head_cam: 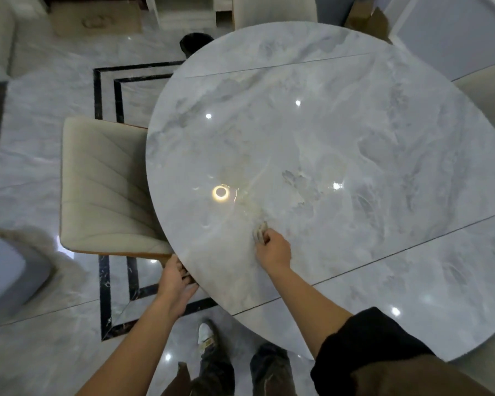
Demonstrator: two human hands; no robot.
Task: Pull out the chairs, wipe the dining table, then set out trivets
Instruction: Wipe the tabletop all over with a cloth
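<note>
The right hand [273, 250] is closed around a small crumpled cloth [260, 231], pressing it on the round marble table [312, 132] near its near edge. The left hand [175, 281] grips that table's rim, beside a cream chair [103, 184] half tucked under.

A cardboard box [367, 20] lies beyond the far edge, on glossy marble floor [40, 155] with black inlay bands [105, 295]

Cloth [260, 231] mostly hidden under the right hand [273, 250] — blurred.
</note>
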